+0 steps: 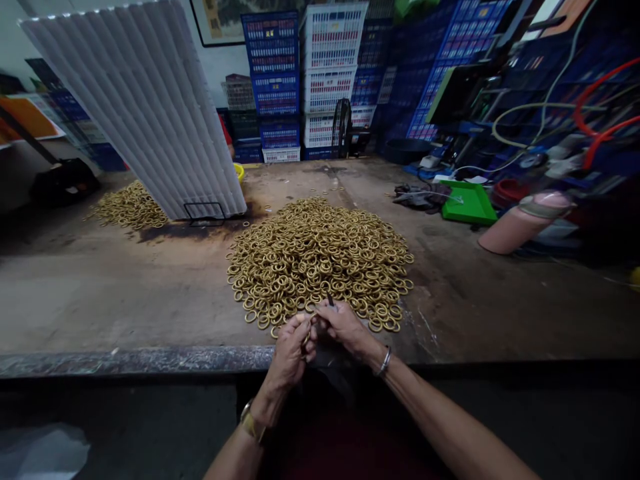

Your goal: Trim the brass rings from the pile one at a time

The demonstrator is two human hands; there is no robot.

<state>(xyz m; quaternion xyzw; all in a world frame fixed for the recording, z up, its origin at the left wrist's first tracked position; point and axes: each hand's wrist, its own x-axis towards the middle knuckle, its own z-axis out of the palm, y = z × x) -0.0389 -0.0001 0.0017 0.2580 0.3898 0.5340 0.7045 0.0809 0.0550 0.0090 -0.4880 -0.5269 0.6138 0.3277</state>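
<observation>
A wide heap of brass-coloured rings [320, 253] lies on the wooden table [190, 293]. At the near edge of the heap, my left hand [294, 343] has its fingers closed around a ring [306, 339], which shows partly between them. My right hand [345, 325] meets it just to the right, pinching a small dark-tipped tool [331, 300] whose tip points up and away. The fingertips of both hands come together, and whatever lies between them is mostly hidden.
A ribbed white panel [150, 113] leans upright at the back left, beside a second ring pile [127, 207]. Stacked crates [330, 87] stand behind. On the right are a green tray [467, 202], a dark cloth [421, 196] and a pink cylinder [517, 223].
</observation>
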